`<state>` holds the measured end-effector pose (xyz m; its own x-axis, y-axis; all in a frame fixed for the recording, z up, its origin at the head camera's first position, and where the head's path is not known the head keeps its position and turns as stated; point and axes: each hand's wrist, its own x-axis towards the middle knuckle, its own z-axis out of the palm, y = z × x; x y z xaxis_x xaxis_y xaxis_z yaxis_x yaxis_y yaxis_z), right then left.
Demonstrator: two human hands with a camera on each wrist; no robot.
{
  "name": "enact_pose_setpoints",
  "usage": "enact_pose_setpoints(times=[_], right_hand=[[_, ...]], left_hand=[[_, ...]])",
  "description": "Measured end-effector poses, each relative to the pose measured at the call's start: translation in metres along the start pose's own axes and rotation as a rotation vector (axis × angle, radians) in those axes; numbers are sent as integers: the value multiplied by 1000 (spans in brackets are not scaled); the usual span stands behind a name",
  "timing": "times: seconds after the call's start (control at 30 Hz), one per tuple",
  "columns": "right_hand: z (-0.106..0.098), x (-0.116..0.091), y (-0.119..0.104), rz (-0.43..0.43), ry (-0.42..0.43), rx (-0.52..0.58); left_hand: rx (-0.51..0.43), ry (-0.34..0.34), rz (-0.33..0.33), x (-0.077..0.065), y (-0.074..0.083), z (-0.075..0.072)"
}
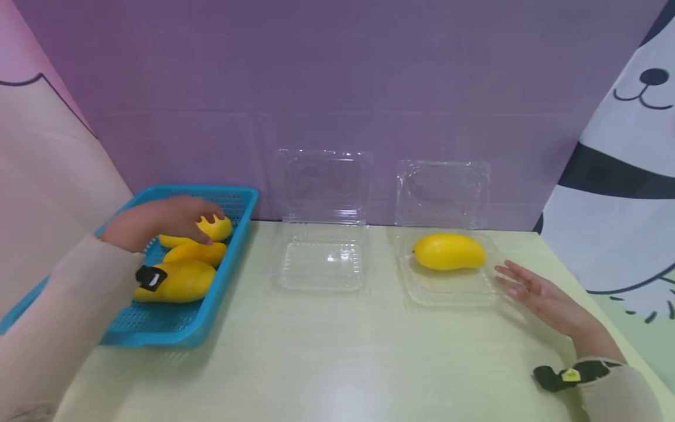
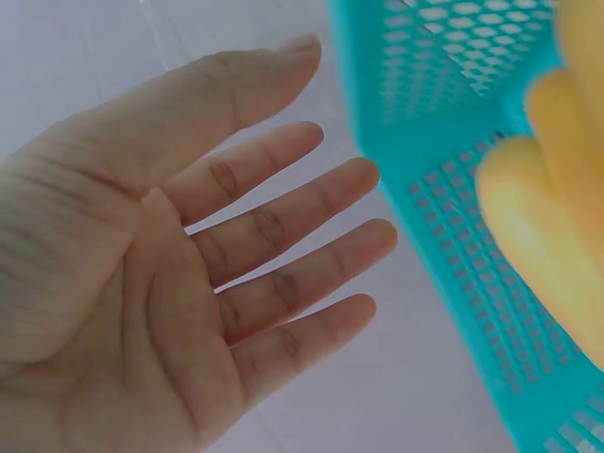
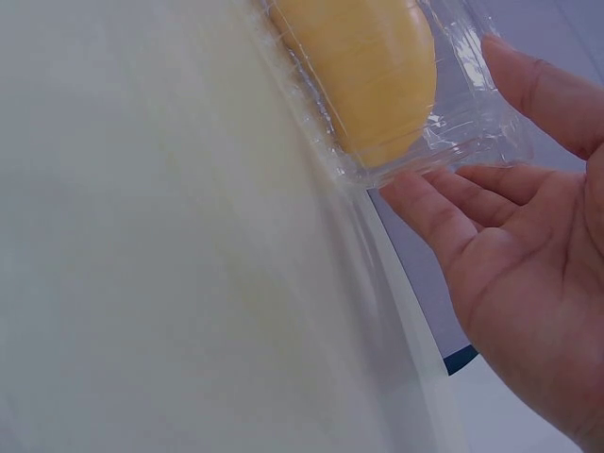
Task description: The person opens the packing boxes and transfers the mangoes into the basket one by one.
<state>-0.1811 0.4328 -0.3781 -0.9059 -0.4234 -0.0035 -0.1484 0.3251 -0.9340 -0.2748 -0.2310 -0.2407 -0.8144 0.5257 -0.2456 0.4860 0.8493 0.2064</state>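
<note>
Spread over the blue basket [image 1: 197,331], my left hand [image 1: 171,220] has its fingers in front of the farthest mango [image 1: 220,228]. In the left wrist view its fingers are straight and nothing lies in the palm. Two more yellow mangoes, a middle one [image 1: 197,253] and a near one [image 1: 184,284], lie beside it in the basket. On the right, a mango [image 1: 448,252] lies in an open clear clamshell box [image 1: 448,296]. My right hand [image 1: 543,299] is at this box's right side, fingers loosely extended, fingertips right at the rim in the right wrist view.
Another clear clamshell box [image 1: 321,275] stands open in the middle of the pale table [image 1: 327,340], with its lid [image 1: 327,187] raised against the purple backdrop [image 1: 337,70]. The right box's lid [image 1: 443,193] is also up. A panda-patterned cloth [image 1: 622,176] hangs at the right.
</note>
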Motion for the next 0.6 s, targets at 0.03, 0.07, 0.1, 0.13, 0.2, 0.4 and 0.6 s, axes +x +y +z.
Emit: enact_pose_setpoints(times=[0.03,0.07,0.1,0.13,0.2,0.4,0.6], right_hand=[[0,0,1,-5,-3,3],[0,1,1,-7,-2,5],[0,1,1,-13,-6,7],[0,2,1,-16,-7,6],[0,2,1,-16,-6,6],[0,5,1,-9,-9,-2],[-1,4,2,-3,-1,-12]], left_hand=[[-1,2,6,2,3,-2],[-8,5,10,4,7,-3],[-14,2,11,6,10,-5],[-27,0,8,7,14,-6],[-56,-13,-10,11,22,-9],[-54,-87,-66,25,49,-21],[16,-77,-35,45,69,-24]])
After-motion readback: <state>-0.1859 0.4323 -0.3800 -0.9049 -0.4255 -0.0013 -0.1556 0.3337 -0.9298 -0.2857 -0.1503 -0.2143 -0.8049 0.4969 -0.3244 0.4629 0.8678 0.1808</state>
